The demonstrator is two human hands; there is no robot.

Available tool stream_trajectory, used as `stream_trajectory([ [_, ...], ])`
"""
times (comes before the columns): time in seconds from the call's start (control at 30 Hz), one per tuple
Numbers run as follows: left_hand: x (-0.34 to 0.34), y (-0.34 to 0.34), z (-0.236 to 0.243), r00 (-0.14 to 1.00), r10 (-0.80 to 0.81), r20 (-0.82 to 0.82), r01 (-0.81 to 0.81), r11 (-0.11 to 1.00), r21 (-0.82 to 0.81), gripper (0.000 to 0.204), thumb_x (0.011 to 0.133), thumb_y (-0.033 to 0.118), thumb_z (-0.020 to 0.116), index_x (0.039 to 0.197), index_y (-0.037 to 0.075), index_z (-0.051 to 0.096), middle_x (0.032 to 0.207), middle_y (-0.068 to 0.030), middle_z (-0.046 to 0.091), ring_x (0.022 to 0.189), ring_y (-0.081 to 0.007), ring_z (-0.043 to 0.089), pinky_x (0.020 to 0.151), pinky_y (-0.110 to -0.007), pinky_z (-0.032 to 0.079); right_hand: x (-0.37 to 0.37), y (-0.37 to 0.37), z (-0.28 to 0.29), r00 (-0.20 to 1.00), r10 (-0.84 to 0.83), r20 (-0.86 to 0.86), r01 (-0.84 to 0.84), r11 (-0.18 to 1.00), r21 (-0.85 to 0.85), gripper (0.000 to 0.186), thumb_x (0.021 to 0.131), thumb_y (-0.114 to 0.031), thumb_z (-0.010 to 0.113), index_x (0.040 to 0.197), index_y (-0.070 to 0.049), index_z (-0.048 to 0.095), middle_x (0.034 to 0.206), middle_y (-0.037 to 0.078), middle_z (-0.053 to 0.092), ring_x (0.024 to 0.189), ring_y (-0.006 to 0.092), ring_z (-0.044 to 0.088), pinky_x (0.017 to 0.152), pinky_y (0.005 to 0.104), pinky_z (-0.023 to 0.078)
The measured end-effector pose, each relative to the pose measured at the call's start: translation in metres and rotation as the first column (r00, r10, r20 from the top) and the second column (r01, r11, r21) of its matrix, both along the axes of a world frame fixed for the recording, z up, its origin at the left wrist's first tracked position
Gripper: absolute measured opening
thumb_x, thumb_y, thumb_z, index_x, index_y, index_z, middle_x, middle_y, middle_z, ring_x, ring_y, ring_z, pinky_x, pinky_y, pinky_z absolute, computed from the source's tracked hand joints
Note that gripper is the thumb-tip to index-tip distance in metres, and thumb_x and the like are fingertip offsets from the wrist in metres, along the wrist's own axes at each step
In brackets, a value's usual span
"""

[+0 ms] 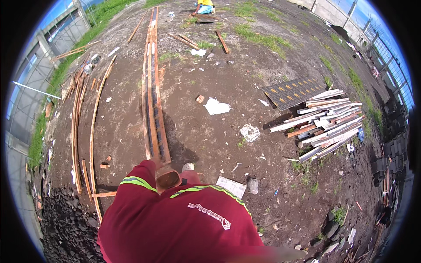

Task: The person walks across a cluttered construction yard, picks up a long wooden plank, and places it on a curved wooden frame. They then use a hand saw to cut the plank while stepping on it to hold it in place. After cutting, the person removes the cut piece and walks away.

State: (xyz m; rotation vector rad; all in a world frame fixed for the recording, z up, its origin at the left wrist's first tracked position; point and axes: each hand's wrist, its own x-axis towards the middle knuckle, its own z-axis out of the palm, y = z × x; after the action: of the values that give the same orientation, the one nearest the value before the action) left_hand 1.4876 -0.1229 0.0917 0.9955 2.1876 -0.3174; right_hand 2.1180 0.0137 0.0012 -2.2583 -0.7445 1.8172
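Observation:
My left arm, in a dark red sleeve with a reflective band, reaches down to the near end of a long, narrow wooden frame [153, 109] lying on the ground. My left hand [156, 163] is at this end, small and partly behind the sleeve; its fingers are not clear. Close to it is a brown, rounded object [168, 179] whose kind I cannot make out. A pale shoe tip [188, 167] shows beyond my red top. At the lower edge, a smeared greyish-brown shape [283, 254] beside the red cloth may be my right hand; its fingers cannot be seen.
Long timber strips [94, 127] lie to the left. A heap of metal and wood lengths [326, 125] is at right, beside a dark mat with yellow marks [294, 93]. A flat pale board [231, 186] lies near me. Far ahead, a person in yellow [205, 6] crouches.

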Motion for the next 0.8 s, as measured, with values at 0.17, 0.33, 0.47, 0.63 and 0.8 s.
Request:
stream_trajectory([
  [0.17, -0.017, -0.034, -0.040, 0.851, -0.521, -0.062, 0.518, 0.853, -0.057, 0.027, 0.084, 0.020, 0.045, 0.103, 0.019, 0.064, 0.094, -0.0105, 0.064, 0.093, -0.0278, 0.060, 0.080, -0.039, 0.048, -0.096, 0.063, 0.007, 0.935, 0.354, 0.020, -0.354, 0.935, -0.003, 0.031, 0.083, -0.032, 0.053, 0.104, -0.010, 0.054, 0.077, 0.011, 0.059, 0.055, 0.0223, 0.055, 0.043, 0.0418, 0.049],
  [0.33, -0.052, -0.108, -0.136, 0.992, -0.128, 0.004, 0.128, 0.991, -0.044, 0.029, 0.078, 0.024, 0.052, 0.103, 0.018, 0.063, 0.097, -0.0106, 0.063, 0.096, -0.0280, 0.059, 0.079, -0.041, 0.047, -0.178, 0.132, 0.025, 0.890, 0.439, 0.122, -0.443, 0.896, 0.010, 0.028, 0.083, -0.030, 0.054, 0.101, -0.009, 0.056, 0.075, 0.011, 0.060, 0.054, 0.0222, 0.056, 0.041, 0.0396, 0.048],
  [0.47, -0.092, -0.153, -0.178, 0.931, 0.195, 0.308, -0.109, 0.955, -0.276, 0.030, 0.071, 0.026, 0.058, 0.099, 0.016, 0.064, 0.094, -0.0112, 0.063, 0.094, -0.0287, 0.060, 0.076, -0.042, 0.047, -0.228, 0.175, 0.055, 0.919, 0.351, 0.180, -0.365, 0.930, 0.051, 0.025, 0.082, -0.029, 0.054, 0.098, -0.009, 0.058, 0.074, 0.010, 0.061, 0.053, 0.0221, 0.058, 0.039, 0.0380, 0.048],
  [0.63, -0.167, -0.123, -0.149, 0.998, 0.034, 0.061, -0.028, 0.994, -0.106, 0.026, 0.072, 0.028, 0.058, 0.090, 0.011, 0.065, 0.082, -0.0108, 0.064, 0.081, -0.0262, 0.062, 0.073, -0.039, 0.048, -0.305, 0.206, 0.072, 0.896, 0.430, 0.114, -0.440, 0.893, 0.097, 0.028, 0.083, -0.028, 0.054, 0.103, -0.008, 0.056, 0.071, 0.009, 0.059, 0.048, 0.0194, 0.055, 0.036, 0.0342, 0.046],
  [0.8, -0.201, -0.063, -0.080, 0.788, 0.585, 0.195, -0.616, 0.750, 0.242, 0.030, 0.079, 0.033, 0.054, 0.085, 0.005, 0.064, 0.072, -0.0095, 0.063, 0.069, -0.0259, 0.062, 0.061, -0.039, 0.048, -0.337, 0.229, 0.014, 0.582, 0.793, 0.181, -0.812, 0.579, 0.072, 0.036, 0.084, -0.035, 0.047, 0.106, -0.007, 0.057, 0.084, 0.013, 0.061, 0.074, 0.0272, 0.055, 0.061, 0.0398, 0.044],
])
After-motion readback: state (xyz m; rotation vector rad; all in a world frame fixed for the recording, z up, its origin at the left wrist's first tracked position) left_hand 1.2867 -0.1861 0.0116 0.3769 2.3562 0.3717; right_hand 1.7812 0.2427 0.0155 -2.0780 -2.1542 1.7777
